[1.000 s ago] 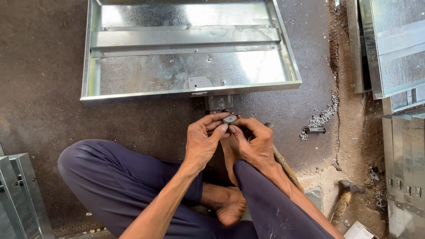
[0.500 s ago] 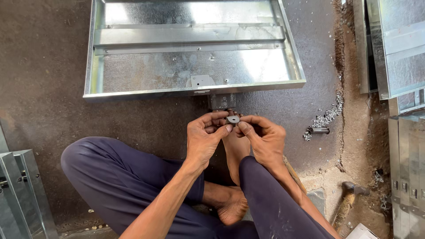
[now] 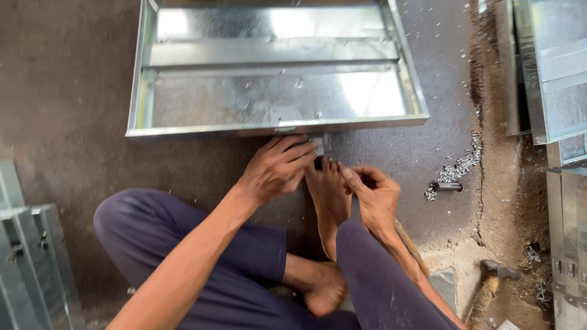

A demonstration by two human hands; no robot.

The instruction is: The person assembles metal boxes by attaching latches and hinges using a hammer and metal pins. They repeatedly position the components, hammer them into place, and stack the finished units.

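- The left hand lies palm down with its fingers spread, the fingertips reaching the near rim of the galvanised sheet-metal tray and a small metal bracket that sticks out from under that rim; it seems to press there to steady the piece rather than pinch it.
- The right hand sits just right of the bare foot, fingers curled loosely inward; whether it holds anything small I cannot tell.
- The foot stretches forward between the two hands, toes touching the bracket just below the tray's edge, apparently bracing the work against the floor.
- The tray lies flat just beyond both hands, its open side up, a folded rib running across it.
- Right of the right hand, a small dark cylinder lies on the floor among a trail of metal shavings.
- Behind the right wrist, near the body, a hammer rests on the ground.
- More sheet-metal pieces are stacked well to the right, and others stand to the left of the left knee.
- The folded legs crowd the space beneath both forearms.
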